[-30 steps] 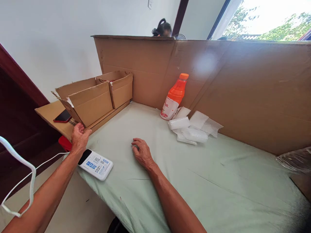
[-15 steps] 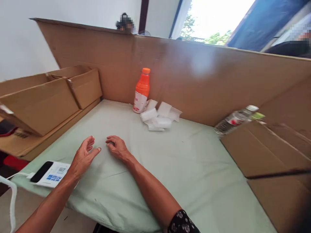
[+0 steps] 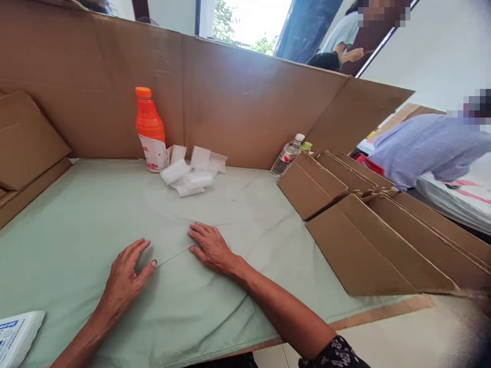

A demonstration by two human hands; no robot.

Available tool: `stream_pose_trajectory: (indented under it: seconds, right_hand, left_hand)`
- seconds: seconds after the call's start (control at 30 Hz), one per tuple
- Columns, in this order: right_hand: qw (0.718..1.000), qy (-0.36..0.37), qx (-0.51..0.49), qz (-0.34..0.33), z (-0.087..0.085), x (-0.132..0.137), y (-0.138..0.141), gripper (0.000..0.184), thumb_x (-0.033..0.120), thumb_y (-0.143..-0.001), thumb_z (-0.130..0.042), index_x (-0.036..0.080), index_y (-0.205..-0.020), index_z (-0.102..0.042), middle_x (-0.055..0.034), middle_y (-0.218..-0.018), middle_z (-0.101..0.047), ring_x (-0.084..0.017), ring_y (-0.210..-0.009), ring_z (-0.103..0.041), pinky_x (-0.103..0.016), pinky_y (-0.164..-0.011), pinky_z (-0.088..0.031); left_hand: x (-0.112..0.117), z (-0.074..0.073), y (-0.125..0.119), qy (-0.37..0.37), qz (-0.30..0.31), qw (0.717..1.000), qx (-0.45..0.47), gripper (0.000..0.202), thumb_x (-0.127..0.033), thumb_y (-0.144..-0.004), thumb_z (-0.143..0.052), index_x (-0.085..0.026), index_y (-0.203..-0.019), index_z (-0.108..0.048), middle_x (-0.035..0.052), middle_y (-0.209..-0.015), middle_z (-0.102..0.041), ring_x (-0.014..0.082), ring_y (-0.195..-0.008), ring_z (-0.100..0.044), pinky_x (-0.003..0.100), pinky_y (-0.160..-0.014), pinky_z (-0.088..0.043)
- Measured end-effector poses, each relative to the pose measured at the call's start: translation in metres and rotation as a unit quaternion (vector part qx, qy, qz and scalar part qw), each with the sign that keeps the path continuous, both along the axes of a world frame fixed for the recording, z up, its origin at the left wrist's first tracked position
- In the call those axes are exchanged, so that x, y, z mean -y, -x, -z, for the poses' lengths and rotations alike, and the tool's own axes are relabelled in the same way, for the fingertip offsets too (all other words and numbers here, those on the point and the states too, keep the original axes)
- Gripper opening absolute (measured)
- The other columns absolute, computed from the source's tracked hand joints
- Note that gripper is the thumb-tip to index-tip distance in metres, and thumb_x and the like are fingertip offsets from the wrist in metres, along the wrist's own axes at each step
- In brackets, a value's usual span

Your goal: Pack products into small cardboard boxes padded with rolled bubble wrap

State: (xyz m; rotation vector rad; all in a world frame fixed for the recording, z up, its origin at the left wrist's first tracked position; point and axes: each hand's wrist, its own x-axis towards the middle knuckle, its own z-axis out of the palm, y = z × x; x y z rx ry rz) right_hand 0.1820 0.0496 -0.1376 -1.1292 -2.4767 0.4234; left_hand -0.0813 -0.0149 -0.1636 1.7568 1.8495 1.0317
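My left hand (image 3: 126, 268) is open just over the green cloth (image 3: 172, 312) on the table, thumb apart from the fingers and nothing in it. To its right, my right hand (image 3: 210, 248) lies palm down on the cloth with its fingers spread, also holding nothing. Beyond both hands is a loose pile of white folded sheets (image 3: 197, 179). An orange bottle (image 3: 150, 125) with a white label stands upright at the left of that pile. At the lower left corner, a white packet (image 3: 19, 335) with blue print is partly cut off by the frame.
A cardboard wall (image 3: 230, 102) runs along the back. Cardboard bins (image 3: 368, 250) line the right side, and a clear bottle (image 3: 287, 157) leans behind them. Another cardboard bin (image 3: 30, 138) stands at left. Past the wall, a person in a light blue shirt (image 3: 425, 143) bends forward at right.
The view has swung to the right, bringing the right-hand bins and another person into sight. My right hand has moved away from my left, and its fingers have straightened onto the cloth.
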Motion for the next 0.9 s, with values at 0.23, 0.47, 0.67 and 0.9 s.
stream_pose_trajectory:
  seconds: [0.23,0.47,0.67,0.9]
  right_hand:
    - [0.987,-0.013,0.044,0.155,-0.011,0.035,-0.097,0.044,0.023,-0.087,-0.066,0.021,-0.132,-0.063,-0.0161,-0.146,-0.057,-0.033,-0.135,-0.051,-0.051,-0.109,-0.043]
    - [0.916,-0.193,0.155,0.315,-0.064,0.057,-0.187,0.039,0.024,-0.093,-0.056,0.019,-0.131,-0.061,-0.0171,-0.149,-0.053,-0.035,-0.137,-0.048,-0.051,-0.106,-0.041]
    - [0.828,-0.262,0.237,0.435,-0.096,0.067,-0.245,0.044,0.029,-0.094,-0.052,0.011,-0.135,-0.054,-0.0237,-0.144,-0.055,-0.037,-0.130,-0.052,-0.051,-0.098,-0.044]
    - [0.820,-0.244,0.288,0.430,-0.090,0.085,-0.264,0.036,0.027,-0.091,-0.051,0.013,-0.122,-0.063,-0.0238,-0.139,-0.058,-0.038,-0.124,-0.054,-0.052,-0.090,-0.048]
  left_hand:
    - [-0.012,0.014,-0.067,-0.091,0.134,0.979,-0.120,0.038,-0.043,-0.087,-0.054,-0.028,-0.117,-0.070,0.0117,-0.136,-0.066,0.0349,-0.127,-0.058,0.058,-0.105,-0.046]
    - [-0.009,0.012,-0.102,-0.132,0.221,0.951,-0.171,0.036,-0.035,-0.093,-0.049,-0.024,-0.122,-0.068,0.0131,-0.141,-0.063,0.0331,-0.132,-0.055,0.056,-0.109,-0.044]
    - [-0.010,0.015,-0.096,-0.134,0.222,0.951,-0.170,0.036,-0.036,-0.094,-0.049,-0.024,-0.122,-0.068,0.0125,-0.140,-0.063,0.0331,-0.131,-0.056,0.056,-0.108,-0.046]
    - [-0.008,0.016,-0.096,-0.139,0.227,0.949,-0.171,0.036,-0.035,-0.094,-0.049,-0.021,-0.121,-0.068,0.0131,-0.139,-0.063,0.0334,-0.130,-0.056,0.056,-0.106,-0.048]
